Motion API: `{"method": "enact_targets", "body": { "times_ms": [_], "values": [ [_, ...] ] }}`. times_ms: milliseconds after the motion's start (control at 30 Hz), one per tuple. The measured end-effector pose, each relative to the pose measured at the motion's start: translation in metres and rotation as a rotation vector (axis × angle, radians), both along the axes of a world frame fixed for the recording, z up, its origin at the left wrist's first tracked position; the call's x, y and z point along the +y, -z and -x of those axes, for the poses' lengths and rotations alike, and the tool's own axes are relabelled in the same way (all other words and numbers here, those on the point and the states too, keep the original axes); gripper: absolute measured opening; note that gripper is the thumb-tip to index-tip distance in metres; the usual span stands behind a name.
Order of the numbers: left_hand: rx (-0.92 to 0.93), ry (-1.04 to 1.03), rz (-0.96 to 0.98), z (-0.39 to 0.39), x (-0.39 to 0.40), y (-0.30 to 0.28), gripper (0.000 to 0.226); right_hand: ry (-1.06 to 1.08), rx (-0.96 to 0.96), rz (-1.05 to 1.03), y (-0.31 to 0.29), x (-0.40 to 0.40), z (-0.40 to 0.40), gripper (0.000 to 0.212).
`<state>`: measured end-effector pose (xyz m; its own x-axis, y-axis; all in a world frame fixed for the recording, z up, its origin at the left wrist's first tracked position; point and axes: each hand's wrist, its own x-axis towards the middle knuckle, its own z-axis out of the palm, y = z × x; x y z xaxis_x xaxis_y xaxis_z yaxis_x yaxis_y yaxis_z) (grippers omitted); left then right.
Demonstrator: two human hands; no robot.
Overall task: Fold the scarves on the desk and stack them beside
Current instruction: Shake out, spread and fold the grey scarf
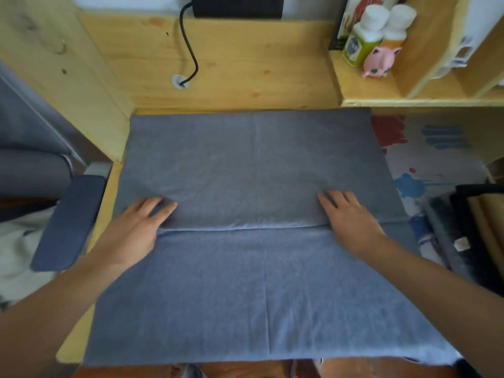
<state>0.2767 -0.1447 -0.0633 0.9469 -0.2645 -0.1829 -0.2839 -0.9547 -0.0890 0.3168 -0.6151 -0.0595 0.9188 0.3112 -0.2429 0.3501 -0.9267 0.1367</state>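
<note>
A large grey-blue scarf (251,165) lies spread over the wooden desk (234,64), its near part hanging over the front edge. A folded edge runs across its middle from left to right. My left hand (139,227) rests flat on the left end of that edge with straight fingers. At the right end, my right hand (350,216) lies flat on the cloth too. A scarf with red and blue paint splashes (433,148) lies under the grey one on the right. Dark and tan folded cloths (469,230) are stacked at the right edge.
A black cable (191,50) runs from a dark device (237,6) into a hole in the desk. On a raised shelf (362,91) at the back right stand two bottles (365,34) and a pink toy (381,61). A blue chair armrest (71,222) is at left.
</note>
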Motion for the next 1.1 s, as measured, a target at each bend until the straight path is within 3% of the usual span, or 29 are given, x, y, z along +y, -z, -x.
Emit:
{"method": "enact_targets", "body": {
  "times_ms": [300,433,633,767,933,1033,1100],
  "values": [
    [0.022,-0.174,0.008,-0.005,0.008,-0.020,0.062,0.189,0.051,0.205,-0.021,0.001,0.000,0.105],
    [-0.025,-0.185,-0.024,-0.025,0.008,-0.057,0.032,0.194,-0.029,0.212,-0.056,-0.014,-0.014,0.064],
    [-0.323,-0.207,0.233,0.011,0.013,-0.115,0.060,-0.065,-0.471,-0.002,-0.115,-0.039,0.021,0.026],
    [-0.395,-0.238,0.293,0.081,0.021,-0.124,0.057,-0.123,-0.671,-0.148,-0.135,-0.065,0.067,0.026],
    [-0.357,-0.182,0.280,0.165,0.024,-0.085,0.051,-0.182,-0.558,-0.244,-0.109,-0.071,0.140,0.026],
    [-0.091,-0.230,0.219,0.202,0.015,-0.054,0.079,-0.176,-0.388,-0.172,-0.075,-0.073,0.166,0.023],
    [0.076,-0.180,0.152,0.216,0.010,-0.037,0.073,-0.188,-0.230,-0.054,-0.055,-0.074,0.179,0.020]
  ]
}}
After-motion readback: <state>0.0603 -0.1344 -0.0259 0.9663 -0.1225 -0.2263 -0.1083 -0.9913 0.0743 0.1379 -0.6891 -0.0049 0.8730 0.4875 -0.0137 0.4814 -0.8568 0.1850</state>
